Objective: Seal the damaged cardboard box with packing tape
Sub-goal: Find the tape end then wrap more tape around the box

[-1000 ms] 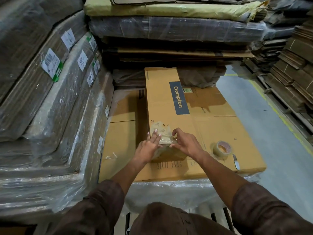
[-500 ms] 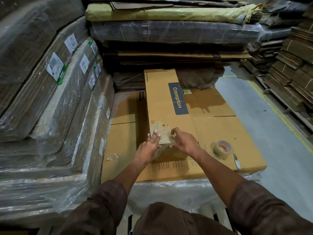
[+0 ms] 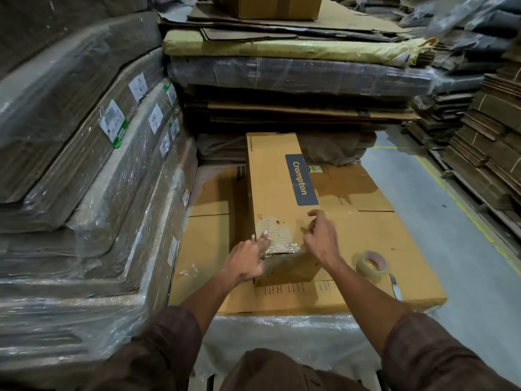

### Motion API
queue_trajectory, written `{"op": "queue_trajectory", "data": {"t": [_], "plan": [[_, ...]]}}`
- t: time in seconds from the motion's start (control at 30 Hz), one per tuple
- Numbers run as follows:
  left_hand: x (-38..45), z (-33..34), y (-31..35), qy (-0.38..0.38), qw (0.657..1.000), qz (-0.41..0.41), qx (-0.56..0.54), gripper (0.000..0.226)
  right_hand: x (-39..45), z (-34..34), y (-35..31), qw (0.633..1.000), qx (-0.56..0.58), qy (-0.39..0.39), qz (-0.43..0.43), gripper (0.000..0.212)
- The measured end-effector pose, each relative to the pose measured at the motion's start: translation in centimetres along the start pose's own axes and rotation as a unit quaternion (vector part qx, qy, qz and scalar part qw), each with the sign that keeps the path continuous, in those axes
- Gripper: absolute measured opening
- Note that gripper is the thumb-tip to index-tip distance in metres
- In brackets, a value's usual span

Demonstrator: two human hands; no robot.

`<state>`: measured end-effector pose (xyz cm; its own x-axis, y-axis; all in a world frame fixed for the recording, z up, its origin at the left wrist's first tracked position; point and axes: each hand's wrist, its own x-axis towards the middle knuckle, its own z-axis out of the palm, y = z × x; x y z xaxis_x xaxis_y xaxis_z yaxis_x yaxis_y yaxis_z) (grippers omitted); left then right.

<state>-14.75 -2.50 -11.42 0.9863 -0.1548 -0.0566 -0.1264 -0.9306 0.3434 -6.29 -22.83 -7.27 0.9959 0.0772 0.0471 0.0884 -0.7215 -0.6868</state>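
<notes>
The box lies lengthwise on flat cardboard, running toward 12 o'clock, its torn patch at the near end under shiny tape. The left hand presses straight fingers on the patch's near edge. The right hand, at 3 o'clock of the patch, hovers with fingers loosely curled, holding nothing. The tape roll sits at 4 o'clock of the box, apart

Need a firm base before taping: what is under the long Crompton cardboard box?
The long Crompton cardboard box lies on flattened brown cardboard sheets atop a plastic-wrapped stack. The part directly beneath is hidden.
</notes>
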Motion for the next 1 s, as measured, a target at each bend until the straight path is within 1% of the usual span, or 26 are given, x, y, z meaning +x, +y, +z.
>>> {"op": "queue_trajectory", "data": {"t": [0.03, 0.07, 0.1, 0.13, 0.17, 0.23, 0.27, 0.3, 0.33, 0.4, 0.47, 0.53, 0.6, 0.7, 0.8, 0.87, 0.93, 1.0], "plan": [[-0.1, -0.2, 0.1, 0.036, 0.999, -0.015, -0.038, 0.056, -0.3, 0.2, 0.3, 0.996, -0.047, 0.070, 0.031, 0.047], [-0.2, -0.4, 0.3, 0.074, 0.994, -0.038, -0.073, 0.047, -0.6, 0.4, 0.7, 0.988, -0.088, 0.101, 0.082, 0.054], [-0.3, -0.8, 0.6, 0.112, 0.987, -0.061, -0.096, 0.039, -0.7, 0.6, 1.1, 0.980, -0.117, 0.086, 0.139, 0.064], [-0.1, -1.1, 0.7, 0.149, 0.980, -0.077, -0.105, 0.035, -0.8, 0.8, 1.7, 0.975, -0.124, 0.041, 0.182, 0.073], [0.0, -1.3, 1.0, 0.187, 0.973, -0.086, -0.102, 0.032, -0.8, 0.9, 2.0, 0.972, -0.111, -0.006, 0.208, 0.077], [0.8, -1.6, 1.3, 0.237, 0.960, -0.115, -0.093, 0.029, 0.1, 1.3, 2.9, 0.972, -0.042, -0.071, 0.219, 0.076], [1.3, -1.6, 1.3, 0.251, 0.954, -0.135, -0.098, 0.029, 0.5, 1.1, 3.2, 0.974, -0.005, -0.080, 0.213, 0.073], [1.9, -1.5, 1.1, 0.252, 0.949, -0.153, -0.113, 0.034, 1.0, 0.9, 3.5, 0.975, 0.029, -0.077, 0.206, 0.070], [2.6, -1.3, 0.8, 0.234, 0.948, -0.168, -0.135, 0.043, 1.2, 0.5, 3.8, 0.975, 0.059, -0.066, 0.202, 0.066], [3.8, -0.4, 0.3, 0.162, 0.955, -0.174, -0.177, 0.059, 1.4, -0.3, 4.3, 0.972, 0.105, -0.051, 0.202, 0.055], [4.6, 0.7, 0.6, 0.102, 0.958, -0.168, -0.207, 0.059, 1.1, -1.1, 4.2, 0.969, 0.128, -0.049, 0.205, 0.048], [4.8, 1.7, 1.1, 0.078, 0.956, -0.174, -0.225, 0.057, 1.2, -1.6, 4.1, 0.969, 0.133, -0.051, 0.202, 0.051], [5.0, 1.8, 1.9, 0.073, 0.956, -0.182, -0.219, 0.059, 1.6, -2.1, 3.9, 0.968, 0.132, -0.064, 0.203, 0.057], [5.1, 1.9, 3.3, 0.074, 0.962, -0.196, -0.177, 0.061, 2.7, -2.9, 4.2, 0.969, 0.116, -0.075, 0.205, 0.061], [4.5, 2.8, 4.1, 0.089, 0.952, -0.223, -0.192, 0.061, 3.6, -3.6, 4.1, 0.967, 0.095, -0.092, 0.218, 0.069], [4.1, 3.1, 3.7, 0.089, 0.946, -0.220, -0.223, 0.059, 4.0, -3.9, 3.7, 0.965, 0.073, -0.114, 0.226, 0.066], [3.9, 3.2, 3.0, 0.089, 0.945, -0.203, -0.239, 0.059, 4.3, -4.2, 3.1, 0.966, 0.016, -0.138, 0.217, 0.058], [3.6, 3.4, 2.3, 0.111, 0.936, -0.181, -0.281, 0.059, 4.5, -4.4, 2.4, 0.963, -0.033, -0.167, 0.208, 0.056]]}}
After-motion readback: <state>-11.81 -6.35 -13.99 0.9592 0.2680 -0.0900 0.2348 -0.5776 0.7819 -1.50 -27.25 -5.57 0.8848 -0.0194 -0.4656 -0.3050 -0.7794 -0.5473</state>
